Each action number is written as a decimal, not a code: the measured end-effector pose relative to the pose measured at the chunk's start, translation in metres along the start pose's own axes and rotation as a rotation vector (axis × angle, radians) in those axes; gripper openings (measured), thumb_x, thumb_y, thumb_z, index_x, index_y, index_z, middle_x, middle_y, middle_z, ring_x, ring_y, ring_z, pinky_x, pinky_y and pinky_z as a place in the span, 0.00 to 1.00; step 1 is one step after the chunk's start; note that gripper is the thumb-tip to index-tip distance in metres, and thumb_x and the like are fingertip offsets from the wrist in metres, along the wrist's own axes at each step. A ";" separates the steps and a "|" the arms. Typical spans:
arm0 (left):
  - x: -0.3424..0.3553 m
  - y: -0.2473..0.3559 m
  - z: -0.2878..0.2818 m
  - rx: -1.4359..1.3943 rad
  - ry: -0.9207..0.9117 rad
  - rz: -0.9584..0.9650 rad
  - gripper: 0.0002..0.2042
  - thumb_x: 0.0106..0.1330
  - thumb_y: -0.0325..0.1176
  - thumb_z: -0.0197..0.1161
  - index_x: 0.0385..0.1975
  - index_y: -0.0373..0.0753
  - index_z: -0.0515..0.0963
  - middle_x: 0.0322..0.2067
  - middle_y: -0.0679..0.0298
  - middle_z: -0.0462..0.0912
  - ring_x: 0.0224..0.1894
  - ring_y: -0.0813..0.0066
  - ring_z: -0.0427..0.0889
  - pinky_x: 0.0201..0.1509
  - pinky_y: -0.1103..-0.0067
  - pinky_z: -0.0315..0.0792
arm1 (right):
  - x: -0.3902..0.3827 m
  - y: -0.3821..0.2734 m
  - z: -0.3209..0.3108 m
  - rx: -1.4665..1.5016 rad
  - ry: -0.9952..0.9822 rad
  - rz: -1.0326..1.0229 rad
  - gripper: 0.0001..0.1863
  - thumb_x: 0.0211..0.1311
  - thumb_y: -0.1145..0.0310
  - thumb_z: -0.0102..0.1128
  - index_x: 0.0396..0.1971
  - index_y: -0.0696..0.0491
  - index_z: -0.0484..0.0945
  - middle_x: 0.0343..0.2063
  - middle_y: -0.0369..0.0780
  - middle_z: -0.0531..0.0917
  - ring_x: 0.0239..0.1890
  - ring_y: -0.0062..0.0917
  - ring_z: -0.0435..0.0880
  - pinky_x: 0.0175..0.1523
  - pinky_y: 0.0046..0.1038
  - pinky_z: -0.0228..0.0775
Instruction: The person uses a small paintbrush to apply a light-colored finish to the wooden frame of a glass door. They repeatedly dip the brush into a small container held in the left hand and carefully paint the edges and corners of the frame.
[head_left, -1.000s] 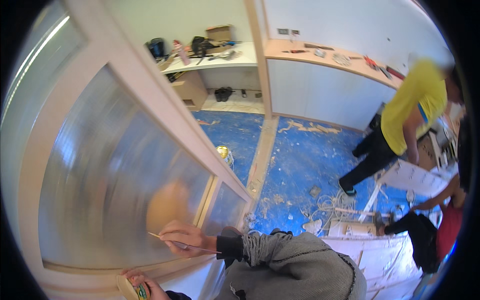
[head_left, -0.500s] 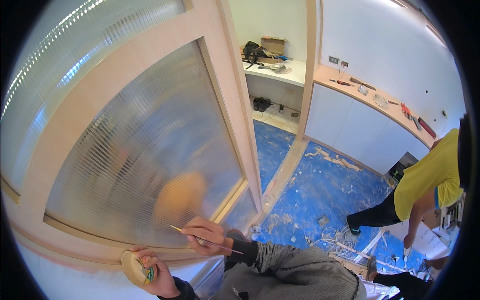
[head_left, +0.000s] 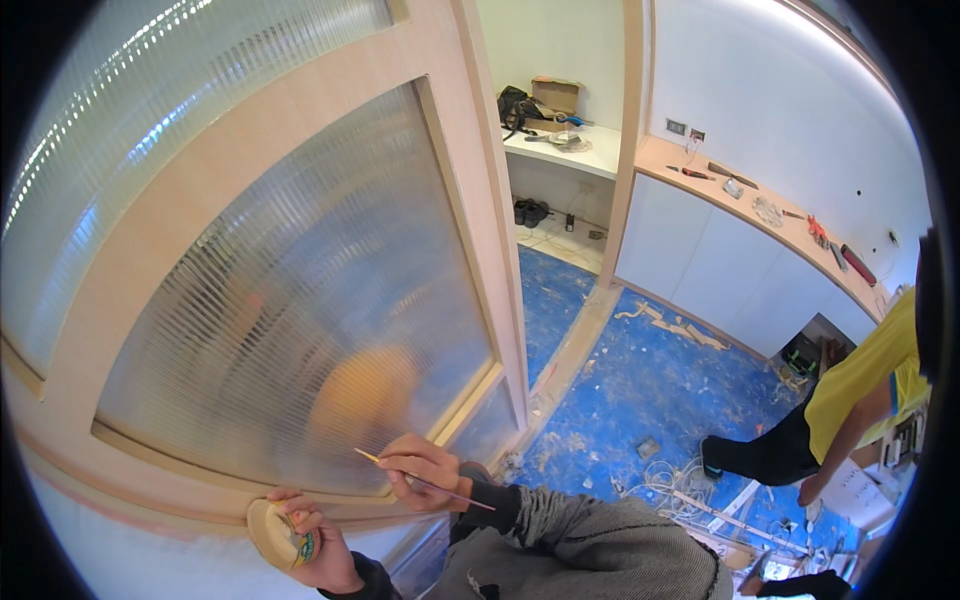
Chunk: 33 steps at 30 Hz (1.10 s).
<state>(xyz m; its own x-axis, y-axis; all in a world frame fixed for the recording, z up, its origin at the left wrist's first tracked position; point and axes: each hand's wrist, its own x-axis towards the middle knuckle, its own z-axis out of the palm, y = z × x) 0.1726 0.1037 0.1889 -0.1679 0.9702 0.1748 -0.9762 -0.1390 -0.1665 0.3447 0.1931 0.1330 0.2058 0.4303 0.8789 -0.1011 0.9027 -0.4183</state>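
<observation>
My left hand point(head_left: 330, 562), low at the left, is closed round a small cup point(head_left: 266, 530) with a beige inside and a coloured label. It is held tilted, just below the lower rail of a light wooden frame point(head_left: 508, 310). My right hand point(head_left: 425, 468) pinches a thin paintbrush point(head_left: 466, 497), its pale tip pointing left and up. The brush tip is in front of the lower edge of a ribbed translucent panel point(head_left: 290, 280) set in the frame. I cannot tell whether it touches the panel.
A person in a yellow shirt point(head_left: 865, 370) bends at the right. Hand tools such as pliers point(head_left: 818, 232) lie along a wooden counter point(head_left: 672, 155). Cables point(head_left: 668, 478) and scraps litter the blue floor covering point(head_left: 630, 400). A white shelf point(head_left: 600, 155) holds a bag point(head_left: 516, 108).
The view has shifted slightly, and most things sit a little further right. Both hands keep hold of the cup and paintbrush. The person in yellow has moved right and lower.
</observation>
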 end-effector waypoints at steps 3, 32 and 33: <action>0.001 0.001 0.000 -0.005 0.003 -0.009 0.23 0.66 0.35 0.63 0.59 0.37 0.66 0.56 0.60 0.72 0.55 0.65 0.74 0.47 0.69 0.74 | 0.000 -0.001 0.000 -0.007 0.001 -0.008 0.11 0.55 0.86 0.59 0.39 0.65 0.81 0.34 0.47 0.82 0.30 0.35 0.82 0.34 0.30 0.76; 0.000 0.004 0.001 -0.019 0.025 -0.006 0.23 0.67 0.38 0.62 0.60 0.39 0.67 0.58 0.63 0.71 0.56 0.66 0.73 0.47 0.71 0.73 | 0.009 0.001 -0.004 0.000 0.030 -0.136 0.13 0.54 0.86 0.59 0.40 0.60 0.80 0.39 0.47 0.82 0.31 0.33 0.82 0.35 0.29 0.76; 0.000 0.006 0.000 -0.017 0.025 -0.006 0.23 0.67 0.39 0.62 0.60 0.39 0.67 0.58 0.63 0.71 0.56 0.66 0.73 0.48 0.71 0.73 | 0.009 0.000 -0.004 0.003 0.024 -0.126 0.13 0.53 0.86 0.59 0.40 0.60 0.80 0.40 0.47 0.82 0.31 0.33 0.82 0.35 0.30 0.76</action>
<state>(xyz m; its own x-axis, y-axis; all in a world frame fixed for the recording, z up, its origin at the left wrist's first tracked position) 0.1671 0.1029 0.1883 -0.1587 0.9757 0.1512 -0.9746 -0.1303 -0.1823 0.3501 0.1971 0.1399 0.2408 0.3132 0.9187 -0.0757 0.9497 -0.3039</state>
